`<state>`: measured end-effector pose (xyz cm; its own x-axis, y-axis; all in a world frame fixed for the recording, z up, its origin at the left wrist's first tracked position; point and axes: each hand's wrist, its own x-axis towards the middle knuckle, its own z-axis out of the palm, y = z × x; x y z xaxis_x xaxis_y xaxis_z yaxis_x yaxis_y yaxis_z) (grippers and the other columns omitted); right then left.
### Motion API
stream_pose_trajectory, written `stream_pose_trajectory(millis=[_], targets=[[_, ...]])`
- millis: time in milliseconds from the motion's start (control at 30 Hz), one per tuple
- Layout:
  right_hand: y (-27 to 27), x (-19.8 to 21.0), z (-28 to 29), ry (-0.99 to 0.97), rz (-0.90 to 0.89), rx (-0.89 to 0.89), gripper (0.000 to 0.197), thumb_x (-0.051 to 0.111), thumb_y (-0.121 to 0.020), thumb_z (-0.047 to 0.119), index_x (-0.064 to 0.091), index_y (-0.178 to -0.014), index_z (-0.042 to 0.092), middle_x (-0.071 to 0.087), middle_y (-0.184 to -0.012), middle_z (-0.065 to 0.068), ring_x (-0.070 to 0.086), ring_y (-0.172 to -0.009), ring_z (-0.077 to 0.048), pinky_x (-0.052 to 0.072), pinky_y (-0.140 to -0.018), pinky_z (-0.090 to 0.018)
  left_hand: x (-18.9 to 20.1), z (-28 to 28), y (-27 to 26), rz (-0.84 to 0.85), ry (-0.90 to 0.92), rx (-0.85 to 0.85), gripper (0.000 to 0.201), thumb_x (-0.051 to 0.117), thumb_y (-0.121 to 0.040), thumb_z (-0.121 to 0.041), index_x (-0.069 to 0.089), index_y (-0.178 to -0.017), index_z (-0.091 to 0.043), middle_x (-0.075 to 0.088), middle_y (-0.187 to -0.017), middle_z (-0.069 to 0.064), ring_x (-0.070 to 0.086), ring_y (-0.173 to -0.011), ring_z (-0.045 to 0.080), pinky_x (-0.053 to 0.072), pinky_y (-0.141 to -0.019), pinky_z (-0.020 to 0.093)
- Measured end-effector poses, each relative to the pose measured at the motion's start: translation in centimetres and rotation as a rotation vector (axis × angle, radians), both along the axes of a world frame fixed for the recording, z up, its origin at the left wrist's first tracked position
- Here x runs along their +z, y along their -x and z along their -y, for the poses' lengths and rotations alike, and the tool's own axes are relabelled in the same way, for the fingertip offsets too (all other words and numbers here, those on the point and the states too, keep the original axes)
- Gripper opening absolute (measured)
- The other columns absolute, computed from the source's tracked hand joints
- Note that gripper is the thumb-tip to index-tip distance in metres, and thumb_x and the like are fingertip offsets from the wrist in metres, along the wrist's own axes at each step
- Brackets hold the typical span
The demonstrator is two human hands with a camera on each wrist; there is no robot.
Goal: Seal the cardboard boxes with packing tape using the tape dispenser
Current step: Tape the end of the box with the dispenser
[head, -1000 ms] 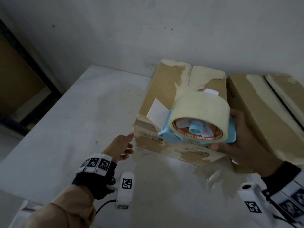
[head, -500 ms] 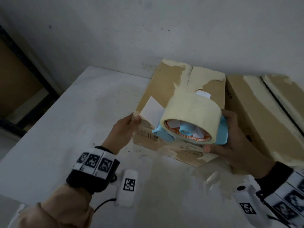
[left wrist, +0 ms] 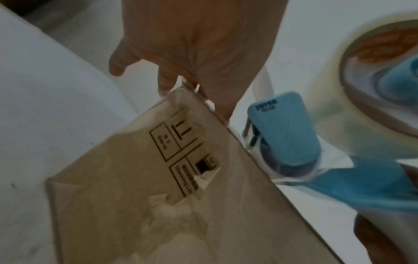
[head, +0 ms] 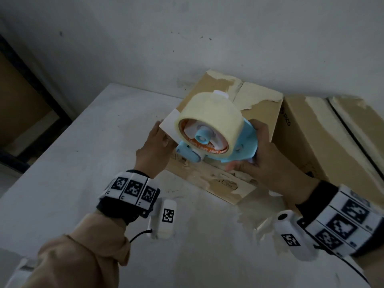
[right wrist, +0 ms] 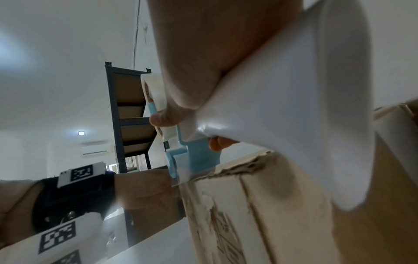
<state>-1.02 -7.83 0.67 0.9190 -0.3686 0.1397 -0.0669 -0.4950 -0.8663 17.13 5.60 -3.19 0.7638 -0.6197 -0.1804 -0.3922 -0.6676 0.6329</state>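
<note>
While the lines below are labelled, each tells only what shows now.
Right hand: the right hand [head: 268,161] has its fingers curled round the white handle of the tape dispenser [head: 239,146], thumb under the blue frame; the right wrist view shows the fingers wrapped on that handle.
Tape dispenser: blue body with a large cream tape roll [head: 209,119], held above the near left part of the cardboard box [head: 259,113], its front end low at the box's top edge.
Left hand: the left hand [head: 154,148] lies at the box's near left corner, fingers mostly straight against the cardboard; the left wrist view shows fingertips [left wrist: 167,84] at the corner where a strip of tape [head: 170,123] meets the edge. Whether they pinch the tape, I cannot tell.
Cardboard box: stands on the white table [head: 83,163] against the wall, its skin torn in pale patches.
Second box: second box [head: 324,138] sits just beside it on the right, touching or nearly so.
</note>
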Motion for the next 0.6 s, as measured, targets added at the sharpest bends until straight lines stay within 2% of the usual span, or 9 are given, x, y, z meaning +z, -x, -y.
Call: stream_pose_trajectory(millis=[100, 200, 267, 367, 433, 467, 533, 567, 600], targets=[[0.2, 0.2, 0.0, -0.004, 0.005, 0.011, 0.075, 0.062, -0.058, 0.070, 0.020, -0.114, 0.041, 0.052, -0.099, 0.022, 0.057, -0.096, 0.011, 0.052, -0.074, -0.014, -0.4, 0.0, -0.4, 0.063, -0.122, -0.026, 0.050, 0.032, -0.097, -0.029, 0.017, -0.146, -0.028, 0.014, -0.155, -0.005, 0.006, -0.144, 0.028, 0.015, -0.108, 0.065], [0.6, 0.0, 0.0, 0.019, -0.018, 0.009, 0.076, 0.061, -0.058, 0.073, 0.017, -0.115, 0.046, 0.052, -0.104, 0.031, 0.057, -0.103, 0.003, 0.055, -0.079, -0.026, -0.8, -0.1, -0.7, 0.129, -0.212, -0.060, 0.053, 0.027, -0.098, -0.034, 0.007, -0.147, -0.032, 0.001, -0.156, -0.014, -0.015, -0.143, 0.030, 0.002, -0.106, 0.071], [1.4, -0.2, 0.2, -0.001, -0.016, 0.017, 0.076, 0.062, -0.060, 0.070, 0.017, -0.115, 0.046, 0.047, -0.108, 0.037, 0.054, -0.106, 0.004, 0.055, -0.081, -0.025, -0.8, -0.2, -0.6, 0.131, -0.243, -0.071, 0.056, 0.025, -0.098, -0.040, 0.001, -0.148, -0.032, -0.004, -0.157, -0.014, -0.019, -0.142, 0.030, 0.000, -0.105, 0.071], [3.4, 0.1, 0.6, -0.044, 0.020, -0.009, 0.077, 0.064, -0.060, 0.067, 0.020, -0.116, 0.037, 0.046, -0.113, 0.022, 0.052, -0.103, 0.014, 0.048, -0.078, -0.008, -0.4, -0.3, -0.6, 0.122, -0.268, -0.083, 0.060, 0.022, -0.097, -0.046, -0.003, -0.148, -0.029, -0.007, -0.157, -0.013, -0.021, -0.142, 0.029, -0.003, -0.104, 0.070], [5.3, 0.0, 1.3, -0.035, 0.029, -0.055, 0.082, 0.068, -0.057, 0.068, 0.024, -0.119, 0.036, 0.052, -0.110, 0.024, 0.054, -0.101, 0.013, 0.049, -0.076, -0.009, -0.3, -0.3, -0.6, 0.117, -0.268, -0.088, 0.062, 0.021, -0.096, -0.050, -0.004, -0.148, -0.027, -0.006, -0.157, -0.013, -0.021, -0.142, 0.028, -0.004, -0.104, 0.070], [6.2, -0.1, 1.6, -0.023, 0.022, -0.083, 0.084, 0.069, -0.055, 0.070, 0.026, -0.121, 0.040, 0.052, -0.109, 0.030, 0.055, -0.100, 0.011, 0.050, -0.077, -0.011, -0.3, -0.3, -0.6, 0.116, -0.271, -0.086, 0.062, 0.020, -0.095, -0.051, -0.004, -0.148, -0.027, -0.006, -0.157, -0.013, -0.021, -0.142, 0.027, -0.004, -0.104, 0.070], [7.6, -0.4, 1.9, -0.016, 0.010, -0.121, 0.078, 0.068, -0.050, 0.074, 0.024, -0.113, 0.061, 0.048, -0.106, 0.042, 0.053, -0.100, 0.013, 0.049, -0.076, -0.009, -0.2, -0.2, -0.5, 0.129, -0.284, -0.085, 0.063, 0.020, -0.095, -0.052, -0.004, -0.148, -0.027, -0.005, -0.157, -0.013, -0.020, -0.143, 0.026, -0.004, -0.105, 0.070], [8.0, -0.5, 2.0, -0.022, 0.004, -0.124, 0.074, 0.069, -0.049, 0.075, 0.024, -0.108, 0.067, 0.046, -0.105, 0.044, 0.053, -0.100, 0.013, 0.048, -0.076, -0.009, -0.2, -0.3, -0.4, 0.138, -0.288, -0.087, 0.063, 0.019, -0.095, -0.052, -0.003, -0.148, -0.027, -0.005, -0.157, -0.013, -0.019, -0.143, 0.025, -0.003, -0.105, 0.070], [8.2, -0.6, 2.0, -0.024, 0.003, -0.125, 0.075, 0.069, -0.048, 0.074, 0.024, -0.107, 0.067, 0.047, -0.105, 0.043, 0.053, -0.101, 0.011, 0.049, -0.077, -0.011, -0.2, -0.3, -0.3, 0.148, -0.289, -0.086, 0.063, 0.019, -0.095, -0.052, -0.003, -0.148, -0.026, -0.004, -0.157, -0.012, -0.018, -0.143, 0.025, -0.003, -0.104, 0.070]])
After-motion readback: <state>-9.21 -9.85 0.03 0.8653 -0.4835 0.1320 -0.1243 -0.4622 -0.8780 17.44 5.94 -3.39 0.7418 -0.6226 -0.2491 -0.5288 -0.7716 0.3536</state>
